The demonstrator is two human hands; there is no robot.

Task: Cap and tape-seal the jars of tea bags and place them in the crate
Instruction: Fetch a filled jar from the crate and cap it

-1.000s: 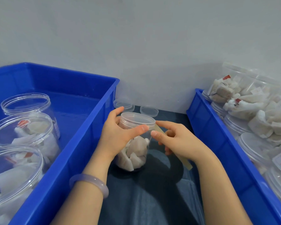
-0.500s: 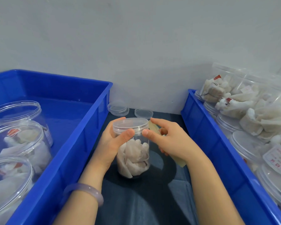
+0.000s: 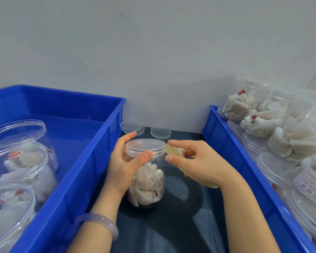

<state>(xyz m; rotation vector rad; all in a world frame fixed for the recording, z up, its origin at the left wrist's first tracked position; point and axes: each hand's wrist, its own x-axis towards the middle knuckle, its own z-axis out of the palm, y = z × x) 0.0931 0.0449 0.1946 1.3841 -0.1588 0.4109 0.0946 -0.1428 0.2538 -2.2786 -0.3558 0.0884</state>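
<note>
One clear lidded jar (image 3: 153,168) stands half full of white tea bags (image 3: 146,187); your left hand (image 3: 122,167) curls its fingers around it, and your right hand (image 3: 199,163) grips the tape roll (image 3: 173,152).

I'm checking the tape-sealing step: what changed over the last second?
The right hand, holding the tape, drew its fingertips rightwards from the front of the jar to its right edge. The left hand still holds the jar, which stands upright as before.

the right hand (image 3: 199,165) hid most of the tape roll (image 3: 172,152); the left crate (image 3: 91,161) and right crate (image 3: 244,161) ran off frame; the label (image 3: 308,183) print was too blurred to read.
</note>
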